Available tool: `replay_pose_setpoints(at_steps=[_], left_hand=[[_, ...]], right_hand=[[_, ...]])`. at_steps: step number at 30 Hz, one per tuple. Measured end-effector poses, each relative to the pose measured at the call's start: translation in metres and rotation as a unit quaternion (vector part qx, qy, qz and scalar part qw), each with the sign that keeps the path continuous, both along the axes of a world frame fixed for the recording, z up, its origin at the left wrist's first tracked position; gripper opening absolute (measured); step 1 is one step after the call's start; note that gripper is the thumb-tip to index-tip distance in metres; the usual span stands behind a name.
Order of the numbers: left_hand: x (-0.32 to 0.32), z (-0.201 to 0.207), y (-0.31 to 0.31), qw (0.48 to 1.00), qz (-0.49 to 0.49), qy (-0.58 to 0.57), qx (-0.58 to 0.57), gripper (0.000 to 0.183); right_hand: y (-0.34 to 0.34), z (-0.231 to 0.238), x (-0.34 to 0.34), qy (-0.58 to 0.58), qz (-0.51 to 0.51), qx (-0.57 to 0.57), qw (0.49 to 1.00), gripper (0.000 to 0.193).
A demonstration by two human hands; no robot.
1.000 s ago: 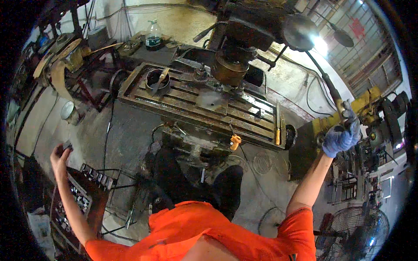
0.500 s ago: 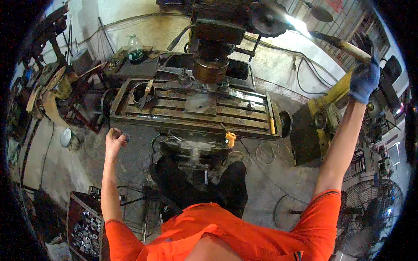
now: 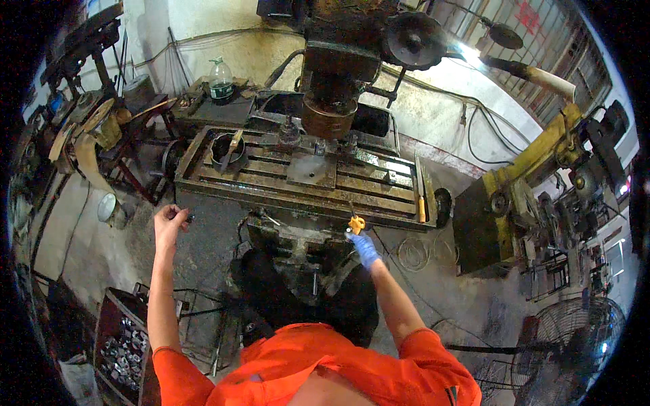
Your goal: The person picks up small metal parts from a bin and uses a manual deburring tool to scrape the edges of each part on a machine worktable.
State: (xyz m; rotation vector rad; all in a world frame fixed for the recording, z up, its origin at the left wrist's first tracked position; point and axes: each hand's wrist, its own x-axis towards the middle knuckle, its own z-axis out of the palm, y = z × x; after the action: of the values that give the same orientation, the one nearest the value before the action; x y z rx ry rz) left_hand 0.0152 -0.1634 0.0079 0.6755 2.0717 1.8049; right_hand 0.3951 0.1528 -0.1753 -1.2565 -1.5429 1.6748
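My left hand [image 3: 168, 222] is bare, off the left front corner of the milling machine table [image 3: 261, 189], its fingers pinched around a small dark piece [image 3: 190, 218] that I can barely make out. In front of the table's middle, my right hand [image 3: 366, 250] wears a blue glove and is closed on a yellow air blow gun [image 3: 356, 224]. The gun's thin nozzle points up toward the table. Beyond it lies a flat square plate [image 3: 308, 177] with a dark hole, below the round machine head [image 3: 330, 114].
A black pot with a brush [image 3: 233, 147] stands on the table's left end; a yellow-handled tool [image 3: 422, 208] lies along its right end. A crate of metal parts [image 3: 122, 352] is at lower left. A fan [image 3: 569, 338] stands at lower right. A lever [image 3: 542, 78] juts out at upper right.
My right hand has let go of the lever at upper right and come down to the yellow air blow gun, now gripping it. My left hand stays nearly in place, still pinching the piece.
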Motion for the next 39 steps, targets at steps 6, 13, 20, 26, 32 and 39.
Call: replay_pose_setpoints(at_steps=[6, 13, 20, 26, 32, 39], left_hand=[[-0.006, -0.031, -0.008, 0.999, -0.004, -0.022, 0.031, 0.015], [0.011, -0.049, -0.018, 0.997, 0.009, -0.079, 0.017, 0.009], [0.035, -0.041, 0.001, 0.994, -0.061, -0.066, 0.054, 0.009], [0.039, -0.032, 0.010, 0.994, -0.074, -0.070, 0.044, 0.007], [0.065, -0.036, 0.044, 0.984, -0.120, -0.123, 0.039, 0.009], [0.101, -0.025, 0.171, 0.971, -0.238, 0.004, -0.017, 0.015]], right_hand=[[-0.047, 0.056, -0.016, 0.018, -0.104, 0.146, 0.984, 0.019], [-0.022, 0.209, 0.024, -0.119, -0.007, 0.438, 0.891, 0.040], [-0.015, 0.243, -0.090, -0.549, 0.232, 0.388, 0.703, 0.041], [0.019, 0.223, -0.129, -0.519, 0.194, 0.394, 0.733, 0.040], [-0.021, 0.230, -0.068, -0.483, 0.277, 0.340, 0.758, 0.047], [-0.070, 0.259, 0.003, -0.461, 0.378, 0.354, 0.721, 0.053]])
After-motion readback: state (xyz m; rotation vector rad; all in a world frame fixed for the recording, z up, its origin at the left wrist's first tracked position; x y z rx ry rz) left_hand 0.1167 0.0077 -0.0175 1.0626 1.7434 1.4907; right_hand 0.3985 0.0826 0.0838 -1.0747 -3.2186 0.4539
